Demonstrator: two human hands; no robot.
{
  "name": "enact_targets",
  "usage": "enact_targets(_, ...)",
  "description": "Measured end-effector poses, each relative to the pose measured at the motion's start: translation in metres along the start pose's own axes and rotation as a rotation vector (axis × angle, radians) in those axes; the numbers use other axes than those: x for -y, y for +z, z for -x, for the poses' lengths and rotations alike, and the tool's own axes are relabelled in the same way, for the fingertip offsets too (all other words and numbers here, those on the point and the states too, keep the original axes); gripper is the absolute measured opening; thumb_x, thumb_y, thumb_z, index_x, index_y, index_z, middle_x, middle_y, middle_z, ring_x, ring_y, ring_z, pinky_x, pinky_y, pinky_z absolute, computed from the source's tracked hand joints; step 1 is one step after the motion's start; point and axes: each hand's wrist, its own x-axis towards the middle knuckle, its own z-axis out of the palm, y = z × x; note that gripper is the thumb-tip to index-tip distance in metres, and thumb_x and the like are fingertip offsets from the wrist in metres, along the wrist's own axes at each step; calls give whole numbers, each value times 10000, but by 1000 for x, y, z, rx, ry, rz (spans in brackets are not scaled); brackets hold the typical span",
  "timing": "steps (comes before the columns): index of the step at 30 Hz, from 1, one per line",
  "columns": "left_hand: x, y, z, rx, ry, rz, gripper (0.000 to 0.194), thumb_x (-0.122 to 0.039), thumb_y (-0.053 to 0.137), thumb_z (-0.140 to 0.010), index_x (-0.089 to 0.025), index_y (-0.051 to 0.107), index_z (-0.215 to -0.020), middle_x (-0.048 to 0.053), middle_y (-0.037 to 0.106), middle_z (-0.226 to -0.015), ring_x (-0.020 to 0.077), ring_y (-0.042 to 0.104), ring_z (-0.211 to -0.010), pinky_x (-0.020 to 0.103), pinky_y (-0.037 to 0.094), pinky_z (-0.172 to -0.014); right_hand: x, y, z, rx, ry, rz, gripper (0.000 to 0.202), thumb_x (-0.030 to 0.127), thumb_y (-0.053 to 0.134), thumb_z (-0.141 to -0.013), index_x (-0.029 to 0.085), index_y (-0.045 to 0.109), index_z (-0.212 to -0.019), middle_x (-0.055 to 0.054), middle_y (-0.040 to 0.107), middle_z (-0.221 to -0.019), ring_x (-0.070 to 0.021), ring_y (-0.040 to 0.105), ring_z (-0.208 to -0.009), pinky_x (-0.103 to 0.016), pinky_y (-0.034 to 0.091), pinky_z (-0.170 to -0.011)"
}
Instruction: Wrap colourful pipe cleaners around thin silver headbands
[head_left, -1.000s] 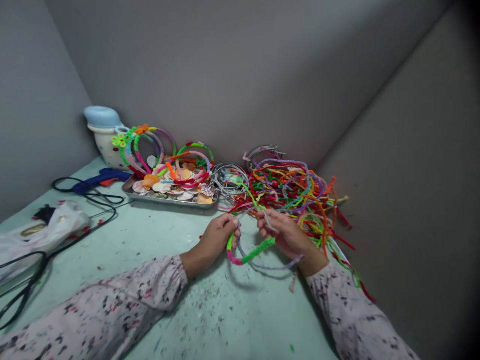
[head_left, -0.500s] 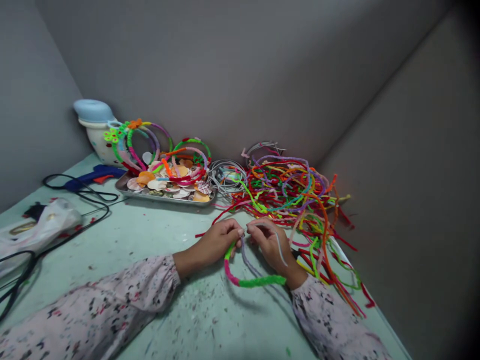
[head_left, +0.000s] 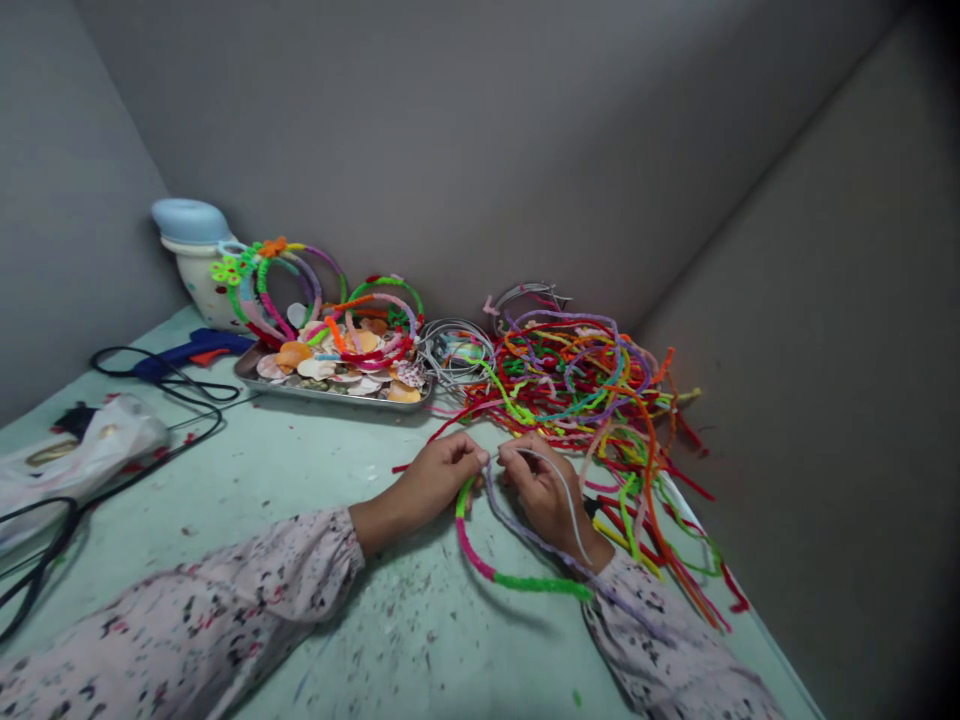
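The left hand pinches a band, green and pink fuzz covering one stretch; the right hand grips its bare wire, unwrapped, near centre. A lilac strand hangs loose between.

The curved fuzzy wrapped wire was green, then hot pink, then green again; the thin fuzzy stem was pale purple. Dark, pink and red flecks patterned the pale pink fabric sleeves.
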Motion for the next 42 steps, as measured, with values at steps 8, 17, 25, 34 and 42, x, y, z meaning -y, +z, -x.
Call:
enact_targets(8,4,2,-2,-28,9,-99,277,-435,536,-813,-166,500,-758,-27,548,-587,83,496,-395,196,382,-391,3,-1,0,8,-111,75,149,314,506,-887,204,596,-843,-48,642,-803,-183,611,-740,-283,458,-648)
enact_targets(17,-2,4,5,-104,104,-383,213,-356,483,-837,-175,542,-740,-20,533,-568,103,467,-495,212,330,-471,2,-1,0,24,-136,142,146,298,483,-894,207,582,-836,-60,647,-825,-193,616,-786,-290,456,-669)
enact_targets(25,0,4,5,-126,164,-551,186,-321,473,-832,-177,518,-722,-18,524,-618,112,463,-566,223,317,-515,7,-1,0,14,-186,187,170,290,467,-909,198,578,-820,-53,640,-791,-174,599,-750,-285,446,-697)
enact_targets(34,-3,4,9,-116,144,-589,188,-325,479,-828,-170,506,-724,-29,511,-623,103,446,-572,223,295,-523,6,0,0,-20,-255,159,162,267,492,-897,179,580,-794,-23,603,-712,-142,568,-663,-257,429,-644)
enact_targets(42,-7,2,8,-46,153,-389,210,-340,444,-869,-160,539,-814,-19,518,-702,107,457,-650,226,349,-587,6,-1,0,-59,-141,96,170,301,501,-896,183,586,-808,-10,597,-713,-136,568,-661,-249,434,-639)
